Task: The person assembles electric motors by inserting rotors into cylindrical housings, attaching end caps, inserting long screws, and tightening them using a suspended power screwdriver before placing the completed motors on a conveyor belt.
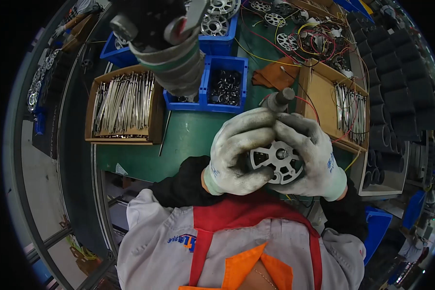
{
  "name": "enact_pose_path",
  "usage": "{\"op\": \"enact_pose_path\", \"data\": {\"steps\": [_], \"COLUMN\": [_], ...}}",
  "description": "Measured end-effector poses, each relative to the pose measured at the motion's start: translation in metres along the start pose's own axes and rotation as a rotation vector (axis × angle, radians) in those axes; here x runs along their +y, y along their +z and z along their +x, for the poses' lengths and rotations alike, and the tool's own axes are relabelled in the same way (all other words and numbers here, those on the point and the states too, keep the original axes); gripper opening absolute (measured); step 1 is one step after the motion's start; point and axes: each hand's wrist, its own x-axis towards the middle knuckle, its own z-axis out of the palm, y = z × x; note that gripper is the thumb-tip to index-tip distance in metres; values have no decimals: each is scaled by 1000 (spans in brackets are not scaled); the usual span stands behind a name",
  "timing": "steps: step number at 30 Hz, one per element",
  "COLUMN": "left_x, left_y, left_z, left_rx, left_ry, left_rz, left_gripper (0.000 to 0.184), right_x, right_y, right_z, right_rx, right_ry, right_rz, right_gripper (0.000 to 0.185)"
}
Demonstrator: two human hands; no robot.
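My left hand (pixel 241 152), in a white work glove with grey smudges, curls around the left side of a silver spoked metal disc (pixel 278 163). On the disc's other side, my right hand (pixel 319 154), gloved alike, wraps its rim. The disc faces me in front of my chest, with cut-outs between its spokes. Just above my fingertips juts a dark, stepped cylindrical piece (pixel 281 99); whether it joins the disc is hidden by the gloves. A brown cloth (pixel 275 73) lies behind it on the green table (pixel 188 130).
A tape-wrapped tool (pixel 171 65) hangs overhead. Left stands a cardboard box of metal rods (pixel 123 106); another box (pixel 319 92) with rods is right. Blue bins (pixel 205 107) hold small dark parts. Wired discs (pixel 319 41) lie at the back, and black tubes (pixel 396 72) are stacked right.
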Motion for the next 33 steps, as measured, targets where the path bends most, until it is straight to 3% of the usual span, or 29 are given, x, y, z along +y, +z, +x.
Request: {"op": "enact_pose_path", "data": {"steps": [3, 6, 8, 10, 13, 15, 18, 19, 20, 22, 24, 27, 29, 32, 33], "left_x": [-12, -18, -17, -14, 14, 17, -1, -19, -35, -40, -53, -67, -85, -94, -92], "left_y": [10, 14, 9, 6, -15, -64, -155, -190, -218, -224, -225, -223, -234, -246, -247], "left_z": [-6, -9, -14, -14, -17, -12, 4, -2, -5, 0, 15, 34, 28, 23, 22], "left_rx": [27, 73, 47, 27, -94, -64, 31, -46, -215, -511, -603, -689, -696, -791, -746], "left_ry": [11, 69, 117, 57, -204, -225, -513, -626, -885, -1148, -1324, -1382, -1334, -1260, -1261], "left_rz": [-209, -197, -32, -2, -154, 76, 815, 1008, 1196, 1498, 1468, 1509, 1520, 1521, 1542], "left_gripper": [40, 38, 42, 42, 54, 62, 35, 31, 36, 44, 50, 45, 45, 50, 52], "right_x": [3, 10, 11, 11, 6, 8, 11, 12, 11, 10, 10, 9, 11, 19, 34], "right_y": [5, 10, 14, 16, 15, 14, 13, 11, 10, 10, 7, -10, -26, -62, -75], "right_z": [-1, -3, -9, -10, -7, -8, -9, -10, -10, -8, -11, -28, -48, -63, -71], "right_rx": [29, 71, 44, 22, 11, -11, -12, -36, -60, -47, -34, 59, 281, 482, 533], "right_ry": [1, -20, -12, 20, -5, -10, -3, 4, 11, -11, -15, 48, 115, 186, 127], "right_rz": [9, 105, 127, 163, 169, 173, 180, 166, 150, 154, 154, 311, 443, 353, 364], "right_gripper": [88, 88, 90, 93, 95, 95, 96, 97, 98, 100, 103, 111, 109, 93, 74]}}
